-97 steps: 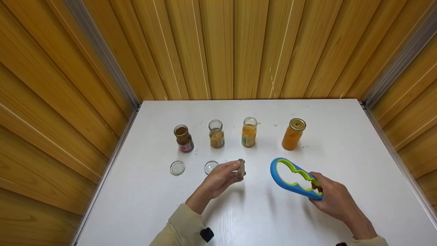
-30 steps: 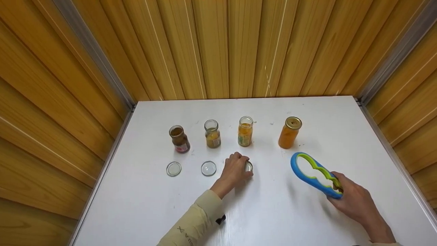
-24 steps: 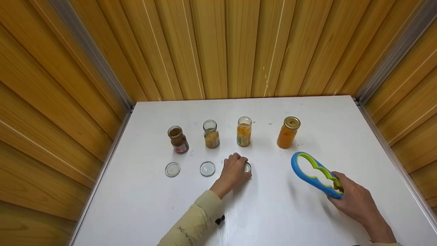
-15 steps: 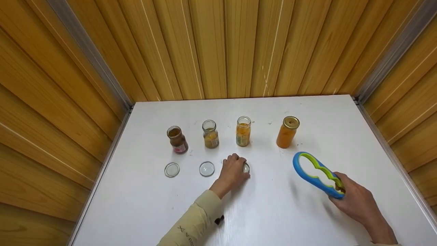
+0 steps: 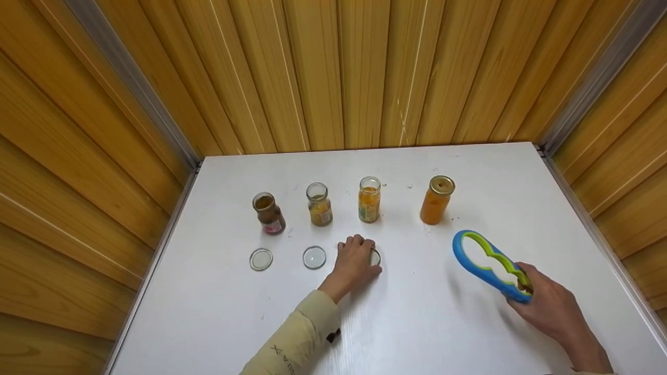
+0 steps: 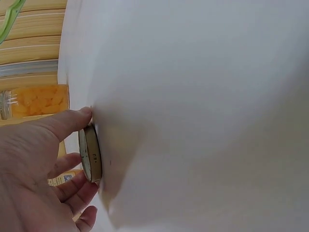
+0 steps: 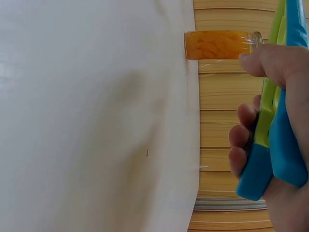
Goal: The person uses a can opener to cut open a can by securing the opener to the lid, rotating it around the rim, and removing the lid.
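While our left hand (image 5: 354, 264) pinched a lid (image 6: 95, 157) by its edge, our right hand (image 5: 550, 304) gripped the blue-and-green opener (image 5: 485, 275), its long axis pointing between ten and eleven o'clock. That way, beyond it, the capped jar (image 5: 433, 208) stood upright, two o'clock from our left hand, the nearer.

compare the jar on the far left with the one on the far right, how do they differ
The far-left jar is open, while the far-right jar has a gold lid on it. The far-left jar looks dark brown; the far-right jar looks orange. The far-left jar narrows to a distinct neck; the far-right jar's sides are straighter. Both stand on the white table, and neither is held.
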Demonstrator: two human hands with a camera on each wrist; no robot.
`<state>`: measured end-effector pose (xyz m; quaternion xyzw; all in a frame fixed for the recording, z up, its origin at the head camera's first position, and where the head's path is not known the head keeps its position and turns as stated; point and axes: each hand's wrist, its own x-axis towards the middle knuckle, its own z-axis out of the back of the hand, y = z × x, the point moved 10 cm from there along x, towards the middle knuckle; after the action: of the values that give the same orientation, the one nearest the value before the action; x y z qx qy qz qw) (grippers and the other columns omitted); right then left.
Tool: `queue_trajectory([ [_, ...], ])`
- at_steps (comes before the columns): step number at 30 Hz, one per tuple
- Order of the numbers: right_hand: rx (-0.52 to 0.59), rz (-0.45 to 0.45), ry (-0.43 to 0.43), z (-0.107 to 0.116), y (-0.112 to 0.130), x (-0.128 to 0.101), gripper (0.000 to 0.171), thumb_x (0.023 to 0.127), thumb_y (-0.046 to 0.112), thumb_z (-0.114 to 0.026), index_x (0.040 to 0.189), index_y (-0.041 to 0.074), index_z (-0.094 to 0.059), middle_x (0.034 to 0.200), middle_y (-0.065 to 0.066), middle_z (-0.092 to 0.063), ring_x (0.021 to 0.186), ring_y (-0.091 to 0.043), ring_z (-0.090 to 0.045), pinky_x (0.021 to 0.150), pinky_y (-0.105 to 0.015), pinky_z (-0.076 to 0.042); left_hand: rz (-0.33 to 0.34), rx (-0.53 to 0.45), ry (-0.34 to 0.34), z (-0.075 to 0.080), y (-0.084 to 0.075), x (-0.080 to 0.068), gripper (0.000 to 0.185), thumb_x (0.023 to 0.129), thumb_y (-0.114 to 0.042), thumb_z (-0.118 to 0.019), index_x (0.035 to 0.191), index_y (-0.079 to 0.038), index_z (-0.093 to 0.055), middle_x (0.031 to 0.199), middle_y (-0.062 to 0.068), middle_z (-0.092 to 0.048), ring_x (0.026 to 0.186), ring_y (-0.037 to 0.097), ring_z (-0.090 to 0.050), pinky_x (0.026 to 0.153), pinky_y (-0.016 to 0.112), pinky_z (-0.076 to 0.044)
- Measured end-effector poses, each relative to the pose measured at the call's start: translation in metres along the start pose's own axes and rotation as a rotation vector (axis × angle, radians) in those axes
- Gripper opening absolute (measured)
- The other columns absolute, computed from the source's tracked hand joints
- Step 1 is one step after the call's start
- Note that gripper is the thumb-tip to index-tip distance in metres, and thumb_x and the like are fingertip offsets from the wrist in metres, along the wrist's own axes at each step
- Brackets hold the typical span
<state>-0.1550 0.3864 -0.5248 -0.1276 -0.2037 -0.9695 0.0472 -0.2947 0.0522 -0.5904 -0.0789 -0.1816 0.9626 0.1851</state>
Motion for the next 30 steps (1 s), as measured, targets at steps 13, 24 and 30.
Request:
queue_trajectory([
  [13, 0.000, -0.029, -0.021, 0.006, -0.015, -0.003, 0.066, 0.068, 0.009, -0.091, 0.123, -0.006, -0.058, 0.085, -0.008, -0.064, 0.071, -0.022, -0.055, 0.056, -0.034, -0.045, 0.022, -0.112, -0.025, 0.009, -0.010, 0.010, 0.060, 0.095, -0.032, -0.077, 0.146, -0.013, -0.053, 0.134, 0.006, -0.057, 0.125, 0.023, -0.051, 0.109, 0.040, -0.039],
  [24, 0.008, -0.050, -0.039, 0.013, -0.026, -0.001, 0.071, 0.068, 0.011, -0.092, 0.126, -0.009, -0.056, 0.090, -0.017, -0.066, 0.073, -0.028, -0.058, 0.056, -0.037, -0.047, 0.023, -0.279, -0.044, 0.033, -0.035, 0.027, 0.062, 0.096, -0.030, -0.076, 0.150, -0.021, -0.047, 0.149, 0.005, -0.048, 0.130, 0.021, -0.052, 0.109, 0.037, -0.045],
  [30, 0.021, -0.062, -0.048, 0.013, -0.033, 0.000, 0.071, 0.069, 0.010, -0.092, 0.127, -0.009, -0.056, 0.091, -0.015, -0.066, 0.074, -0.027, -0.058, 0.057, -0.036, -0.046, -0.021, -0.321, -0.046, 0.044, -0.054, 0.040, 0.070, 0.094, -0.036, -0.078, 0.153, -0.020, -0.045, 0.148, 0.003, -0.048, 0.133, 0.017, -0.049, 0.111, 0.032, -0.044],
])
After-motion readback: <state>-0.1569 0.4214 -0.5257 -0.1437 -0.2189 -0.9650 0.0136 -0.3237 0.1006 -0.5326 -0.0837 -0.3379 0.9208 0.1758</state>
